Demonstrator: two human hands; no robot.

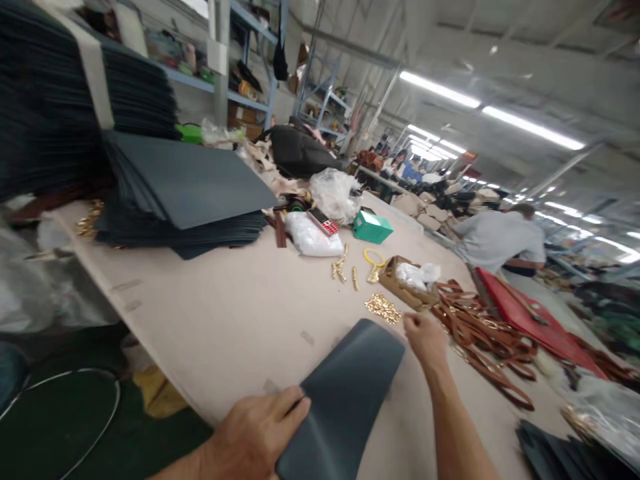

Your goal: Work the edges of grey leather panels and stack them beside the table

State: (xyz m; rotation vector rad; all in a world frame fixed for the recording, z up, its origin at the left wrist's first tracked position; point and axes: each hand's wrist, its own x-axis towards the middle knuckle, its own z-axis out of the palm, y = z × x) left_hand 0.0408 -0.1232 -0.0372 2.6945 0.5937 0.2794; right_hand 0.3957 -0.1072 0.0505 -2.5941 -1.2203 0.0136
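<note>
Gripping the near edge of a smooth, matte dark grey panel (345, 393) with rounded corners, the left hand (255, 433) had its fingers closed over it low on the pale counter (225, 313). The right hand (425, 337) was loosely curled beside the panel's far corner; whether it held anything could not be told. Shiny gold metal fittings (383, 308) lay just beyond, near glossy brown leather straps (480, 333). No writing was legible.

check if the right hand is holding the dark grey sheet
No, the right hand is a closed fist reaching toward the gold hardware pile; only the left hand grips the dark grey sheet.
</note>
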